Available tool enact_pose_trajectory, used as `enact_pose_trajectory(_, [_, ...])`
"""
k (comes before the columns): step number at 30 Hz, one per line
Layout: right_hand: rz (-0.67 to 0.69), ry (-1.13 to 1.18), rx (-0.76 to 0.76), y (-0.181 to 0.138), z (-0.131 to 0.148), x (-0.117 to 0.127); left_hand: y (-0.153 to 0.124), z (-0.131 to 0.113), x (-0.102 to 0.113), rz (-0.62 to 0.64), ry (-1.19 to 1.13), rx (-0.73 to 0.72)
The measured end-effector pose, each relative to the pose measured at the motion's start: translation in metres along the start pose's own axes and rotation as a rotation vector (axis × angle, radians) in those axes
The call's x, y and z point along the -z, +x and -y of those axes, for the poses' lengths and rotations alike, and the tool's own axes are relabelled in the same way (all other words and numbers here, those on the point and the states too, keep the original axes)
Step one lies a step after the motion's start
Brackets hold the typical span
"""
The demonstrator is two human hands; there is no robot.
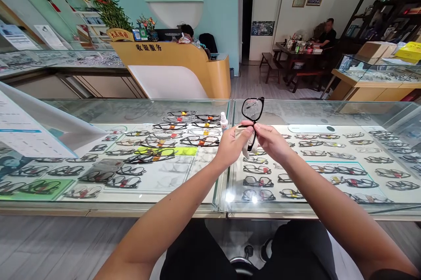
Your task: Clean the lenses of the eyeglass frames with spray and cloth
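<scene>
Both my hands meet above the glass counter, around a black eyeglass frame (pixel 253 110) turned on end. One rim points up, and the other is partly hidden by my fingers and a pale cloth (pixel 242 135). My left hand (pixel 232 143) is closed on the cloth, pressing it against the lower lens. With thumb and fingers pinched near the bridge, my right hand (pixel 271 139) holds the glasses. Just left of them stands a small white spray bottle (pixel 224 120) on the counter. Several dark glasses (pixel 200 140) lie in rows to its left.
The glass display counter (pixel 210 214) spans the view, with many frames inside. A folded white printed sign (pixel 36 131) stands at the left. Beyond are a yellow reception desk (pixel 184 63) with a person behind it, and a person (pixel 328 37) at a dark table.
</scene>
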State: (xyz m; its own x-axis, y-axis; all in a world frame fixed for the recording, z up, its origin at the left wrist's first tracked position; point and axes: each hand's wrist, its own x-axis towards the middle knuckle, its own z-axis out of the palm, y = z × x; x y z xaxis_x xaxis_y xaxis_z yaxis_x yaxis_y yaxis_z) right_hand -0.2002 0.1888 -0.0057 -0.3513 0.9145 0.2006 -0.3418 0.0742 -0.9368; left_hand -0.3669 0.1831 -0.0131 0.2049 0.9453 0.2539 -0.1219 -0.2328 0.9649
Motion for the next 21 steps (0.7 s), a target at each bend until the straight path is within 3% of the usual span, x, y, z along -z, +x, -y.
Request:
enact_pose_trajectory(12, [-0.091, 0.069, -0.083, 0.003, 0.003, 0.015, 0.004, -0.006, 0.013, 0.315, 0.019, 0.014])
enact_pose_trajectory(21, [-0.018, 0.040, -0.057, 0.002, 0.001, 0.010, 0.002, -0.002, 0.011, 0.225, -0.003, 0.030])
